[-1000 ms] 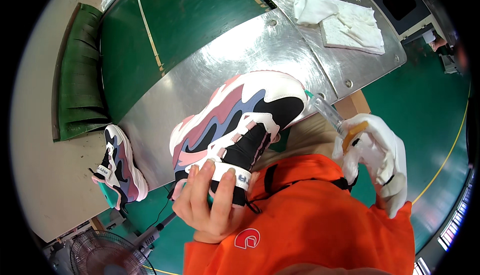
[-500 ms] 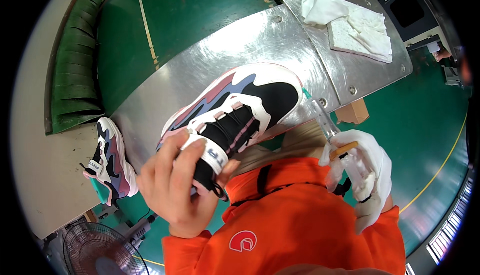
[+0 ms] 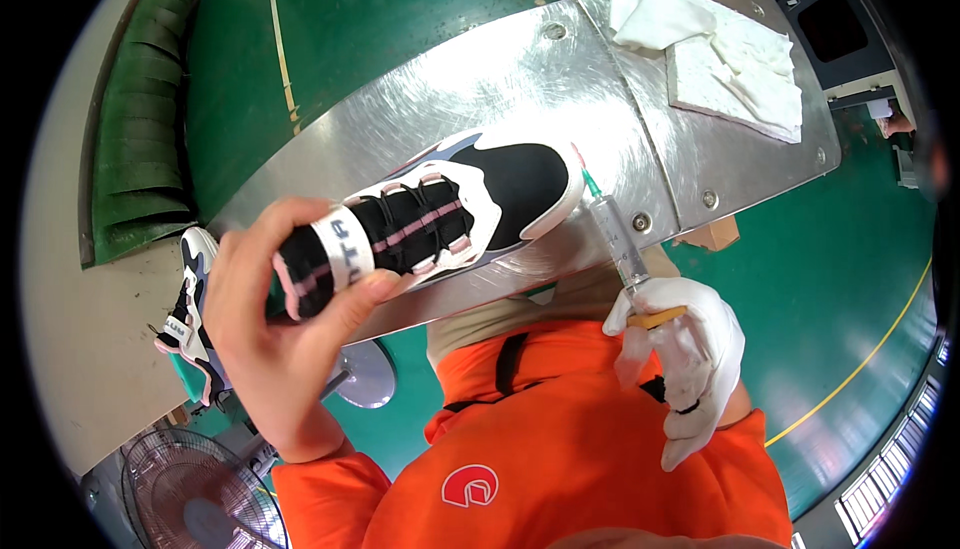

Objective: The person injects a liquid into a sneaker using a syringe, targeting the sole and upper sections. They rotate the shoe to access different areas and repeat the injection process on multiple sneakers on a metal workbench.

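A black, white, pink and blue sneaker (image 3: 525,189) lies over the metal tabletop, its laced upper facing up and its toe pointing right. My bare left hand (image 3: 285,324) grips it at the tongue and collar, thumb on the near side and fingers on the far side. In my white-gloved right hand (image 3: 705,349) is a clear syringe (image 3: 620,239) with an orange-brown flange. Its green nozzle (image 3: 590,182) points at the sole edge by the toe; whether the fine tip touches I cannot tell. The heel is mostly hidden behind my left hand.
A matching sneaker (image 3: 190,314) stands at the left on a beige surface. White cloths (image 3: 745,59) lie on the metal tabletop (image 3: 500,59) at the far right. Beyond is a green belt (image 3: 370,19). A fan (image 3: 200,499) stands lower left, a cardboard box (image 3: 714,233) below the table's right part.
My left hand has moved left and rolled the sneaker from a sideways tilt, so its upper now faces up. My right hand with the syringe has shifted left, following the toe.
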Tool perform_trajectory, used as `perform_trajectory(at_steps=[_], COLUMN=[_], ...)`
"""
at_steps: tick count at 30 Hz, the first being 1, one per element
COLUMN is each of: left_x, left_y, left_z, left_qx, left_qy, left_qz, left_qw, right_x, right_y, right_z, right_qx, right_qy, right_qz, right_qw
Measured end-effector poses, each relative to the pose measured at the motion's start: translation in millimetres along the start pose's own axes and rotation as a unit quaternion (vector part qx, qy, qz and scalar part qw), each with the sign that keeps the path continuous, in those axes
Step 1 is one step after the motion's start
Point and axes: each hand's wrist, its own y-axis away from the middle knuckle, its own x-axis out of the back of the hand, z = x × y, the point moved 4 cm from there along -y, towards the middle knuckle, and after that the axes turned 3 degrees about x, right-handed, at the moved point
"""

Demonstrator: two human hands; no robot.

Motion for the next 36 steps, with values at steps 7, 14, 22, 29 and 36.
perform_trajectory(at_steps=[7,14,22,29,36], left_x=[1.9,7.3,7.7,8.2,8.5], left_y=[-31.6,-54.4,-66.8,-74.9,-48.4], left_z=[-11.2,-23.2,-30.9,-35.3,-23.4], left_qx=[0.149,0.117,0.137,0.132,0.100], left_qy=[0.213,0.206,0.223,0.233,0.188], left_qz=[-0.056,-0.088,-0.117,-0.135,-0.069], left_qw=[0.964,0.967,0.958,0.954,0.975], right_x=[2.2,-2.9,3.6,10.5,5.9], right_y=[-11.3,-9.3,-31.1,-35.4,-27.5], right_z=[1.3,0.6,-0.5,-3.1,-15.2], right_qx=[-0.004,-0.244,0.049,0.028,-0.231], right_qy=[-0.005,-0.114,0.026,0.028,-0.022], right_qz=[-0.020,0.053,-0.048,-0.024,0.242], right_qw=[1.000,0.962,0.997,0.999,0.942])
